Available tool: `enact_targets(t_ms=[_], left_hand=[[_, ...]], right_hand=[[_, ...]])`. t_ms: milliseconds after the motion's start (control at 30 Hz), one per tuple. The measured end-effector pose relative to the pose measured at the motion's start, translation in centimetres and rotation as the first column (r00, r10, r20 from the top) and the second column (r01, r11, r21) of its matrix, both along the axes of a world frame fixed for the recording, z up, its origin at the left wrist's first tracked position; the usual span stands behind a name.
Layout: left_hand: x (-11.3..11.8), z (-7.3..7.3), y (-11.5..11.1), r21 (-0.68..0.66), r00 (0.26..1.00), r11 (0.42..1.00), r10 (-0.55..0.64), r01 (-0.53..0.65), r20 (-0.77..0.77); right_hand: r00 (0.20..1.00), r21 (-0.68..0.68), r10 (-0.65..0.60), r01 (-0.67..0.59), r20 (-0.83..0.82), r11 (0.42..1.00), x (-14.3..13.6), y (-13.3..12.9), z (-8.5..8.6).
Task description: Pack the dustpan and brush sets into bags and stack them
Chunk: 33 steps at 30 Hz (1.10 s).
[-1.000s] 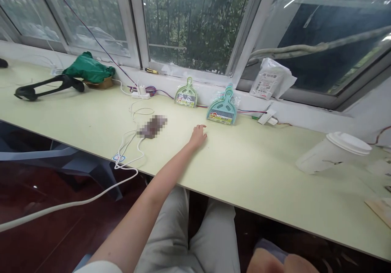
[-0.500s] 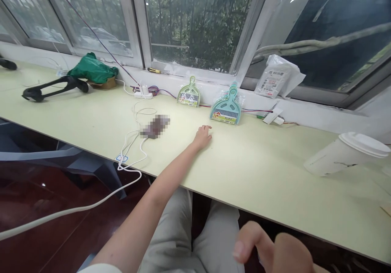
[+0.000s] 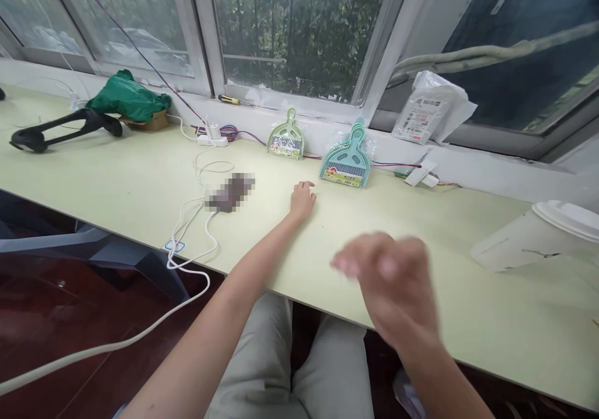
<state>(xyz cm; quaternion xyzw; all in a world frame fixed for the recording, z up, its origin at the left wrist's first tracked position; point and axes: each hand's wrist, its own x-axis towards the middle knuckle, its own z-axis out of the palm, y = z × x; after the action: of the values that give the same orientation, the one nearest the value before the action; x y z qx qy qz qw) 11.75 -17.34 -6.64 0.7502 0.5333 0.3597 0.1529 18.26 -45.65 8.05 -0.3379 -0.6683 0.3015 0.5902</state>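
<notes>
My left hand (image 3: 303, 200) rests on the pale yellow table, its fingers loosely spread and nothing in them. Just beyond it, a stack of teal dustpan-and-brush sets (image 3: 347, 160) in clear wrap leans against the wall below the window. A single green dustpan-and-brush set (image 3: 286, 137) leans there too, further left. Over the table's front part, nearer to me, hovers my right hand (image 3: 390, 275), bent at the wrist. Motion smears its curled fingers, so I cannot make out whether anything is between them.
A blurred-out dark object (image 3: 230, 192) with a white cable (image 3: 206, 235) lies left of my left hand. A lidded paper cup (image 3: 538, 238) stands at the right. Further left are a black frame-like object (image 3: 65, 130), a green bag (image 3: 126, 97) and a power strip (image 3: 212, 139).
My right hand has risen from below the table's front edge to above the tabletop. The view has shifted slightly; my left hand still rests on the table near the dustpan sets.
</notes>
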Motion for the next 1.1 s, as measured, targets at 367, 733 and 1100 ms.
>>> enact_targets(t_ms=[367,733,1100], left_hand=[[-7.6,4.5,15.9,-0.071,0.935,0.936,0.349,-0.344,0.063],[-13.0,4.2,32.6,-0.245,0.922,0.927,0.334,-0.284,0.195],[-14.4,5.5,29.5,-0.482,0.784,0.834,0.1,0.27,0.613]], right_hand=[[0.967,-0.502,-0.251,0.236,0.038,0.832,3.6,18.2,-13.1],[0.983,-0.646,-0.172,0.086,-0.071,0.758,3.4,18.9,-12.6],[0.988,-0.639,-0.152,0.127,0.016,0.759,3.2,19.1,-12.4]])
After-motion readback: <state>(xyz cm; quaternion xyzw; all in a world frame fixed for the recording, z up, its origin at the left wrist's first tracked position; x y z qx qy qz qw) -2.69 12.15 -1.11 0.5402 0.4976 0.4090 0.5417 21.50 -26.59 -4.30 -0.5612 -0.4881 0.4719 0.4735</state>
